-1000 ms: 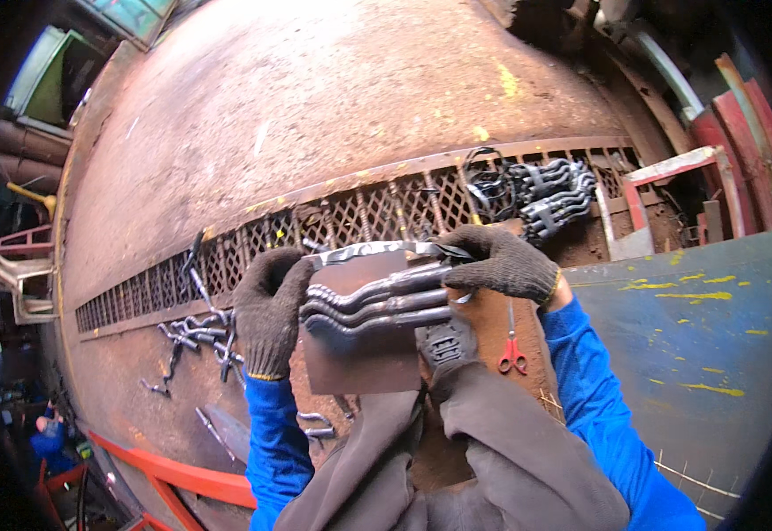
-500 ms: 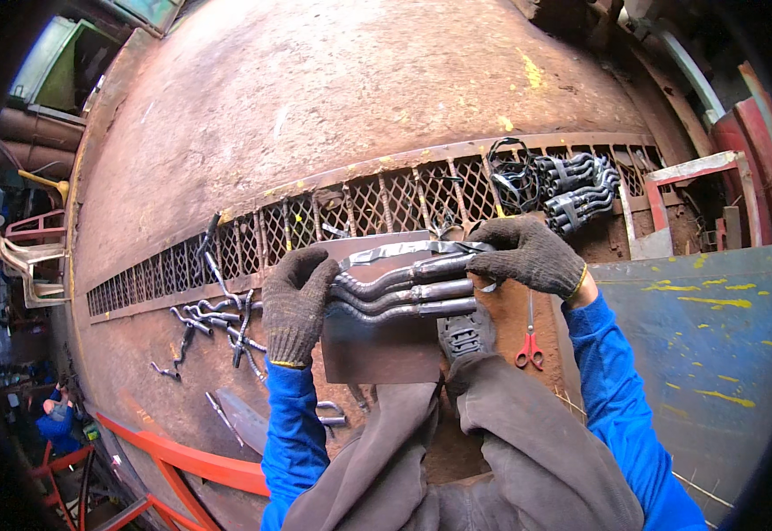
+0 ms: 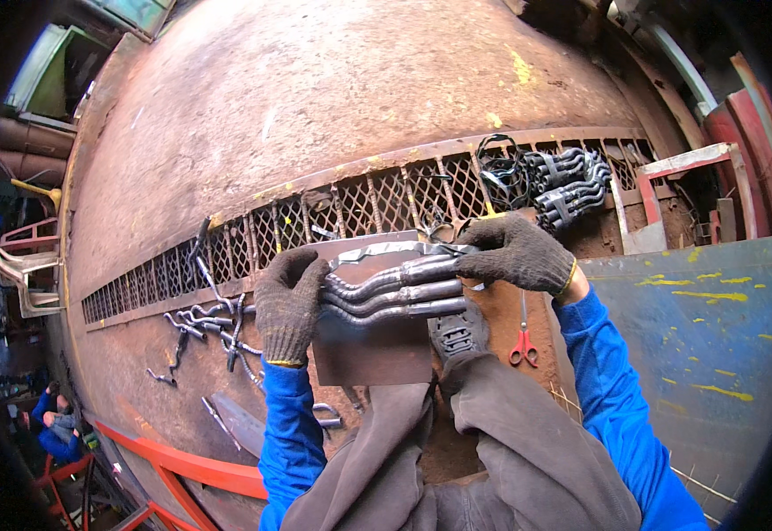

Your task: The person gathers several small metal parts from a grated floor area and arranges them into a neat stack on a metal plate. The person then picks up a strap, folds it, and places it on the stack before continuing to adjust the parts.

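Note:
A bundle of several bent, dark shiny metal pipes [image 3: 395, 292] lies across a flat brown metal plate [image 3: 372, 354] in front of my knees. My left hand [image 3: 290, 305], in a dark knit glove, is closed around the pipes' left ends. Along their far side runs a crinkled silver-grey strip [image 3: 377, 254]. My right hand [image 3: 517, 255], gloved alike, pinches the strip's right end by the straight pipe ends. Its fingertips partly hide that end.
Taped bundles of similar pipes [image 3: 572, 190] and a black tangle of strips [image 3: 501, 173] lie at the far right on a floor grating [image 3: 350, 208]. Loose pipes [image 3: 213, 319] are scattered left. Red-handled scissors [image 3: 523, 348] lie right of my shoe [image 3: 458, 332]. A person [image 3: 58, 425] sits far left.
Both hands keep their holds on the pipes and strip. The whole view has shifted slightly, and the scene sits a little further left. The far-left person's posture differs.

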A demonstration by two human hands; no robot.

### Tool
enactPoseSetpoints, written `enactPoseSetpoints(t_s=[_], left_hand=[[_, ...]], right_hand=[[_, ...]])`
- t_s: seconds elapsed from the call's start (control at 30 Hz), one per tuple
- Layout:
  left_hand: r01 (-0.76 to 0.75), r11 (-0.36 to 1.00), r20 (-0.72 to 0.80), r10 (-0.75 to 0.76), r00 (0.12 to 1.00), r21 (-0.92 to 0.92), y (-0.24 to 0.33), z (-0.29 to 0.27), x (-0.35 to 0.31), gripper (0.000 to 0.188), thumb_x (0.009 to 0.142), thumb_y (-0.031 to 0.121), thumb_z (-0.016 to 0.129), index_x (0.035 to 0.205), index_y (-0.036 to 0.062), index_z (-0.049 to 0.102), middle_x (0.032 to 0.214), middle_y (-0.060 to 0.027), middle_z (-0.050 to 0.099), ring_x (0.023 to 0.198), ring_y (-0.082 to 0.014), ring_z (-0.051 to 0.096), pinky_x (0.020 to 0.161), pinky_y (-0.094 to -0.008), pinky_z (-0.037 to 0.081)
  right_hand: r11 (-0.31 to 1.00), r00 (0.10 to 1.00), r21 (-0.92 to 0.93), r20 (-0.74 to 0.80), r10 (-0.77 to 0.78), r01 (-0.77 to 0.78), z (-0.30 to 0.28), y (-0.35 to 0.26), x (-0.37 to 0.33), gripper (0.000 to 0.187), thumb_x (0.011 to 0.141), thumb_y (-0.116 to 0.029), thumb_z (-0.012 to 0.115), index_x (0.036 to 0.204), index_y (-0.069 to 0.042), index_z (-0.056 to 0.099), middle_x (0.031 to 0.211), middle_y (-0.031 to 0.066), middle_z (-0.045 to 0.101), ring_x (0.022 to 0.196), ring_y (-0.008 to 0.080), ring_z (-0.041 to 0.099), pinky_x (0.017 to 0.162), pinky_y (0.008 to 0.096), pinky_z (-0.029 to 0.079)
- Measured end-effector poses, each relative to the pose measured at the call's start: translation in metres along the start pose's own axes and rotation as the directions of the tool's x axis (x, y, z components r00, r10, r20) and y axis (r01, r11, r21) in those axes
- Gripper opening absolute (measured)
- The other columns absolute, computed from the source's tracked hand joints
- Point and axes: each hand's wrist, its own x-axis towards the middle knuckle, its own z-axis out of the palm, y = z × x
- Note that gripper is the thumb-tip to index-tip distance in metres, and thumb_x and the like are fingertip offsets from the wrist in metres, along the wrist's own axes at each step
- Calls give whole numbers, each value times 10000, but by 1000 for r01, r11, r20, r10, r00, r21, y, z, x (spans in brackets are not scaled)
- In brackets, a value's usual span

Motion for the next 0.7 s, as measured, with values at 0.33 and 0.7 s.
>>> enactPoseSetpoints(t_s=[0.33, 0.7], left_hand=[[-72, 997, -37, 74, 997, 39, 23, -3, -8, 215, 914, 106, 726, 1094, -6, 691, 954, -78, 723, 831, -115, 653, 739, -264, 535], [383, 918, 752, -177, 635, -107, 73, 20, -58, 285, 979, 175, 656, 1190, -17, 654, 939, -62, 666, 869, -134, 645, 783, -277, 533]], right_hand=[[995, 990, -31, -101, -94, 91, -10, -6, 1, 312, 907, -247, 756, 1120, -22, 719, 873, 15, 698, 749, 75, 615, 656, 256, 533], [931, 914, 53, -219, -341, 360, -24, 22, 52, 296, 900, -164, 767, 1148, -22, 692, 1101, 73, 725, 1012, 138, 679, 901, 288, 552]])
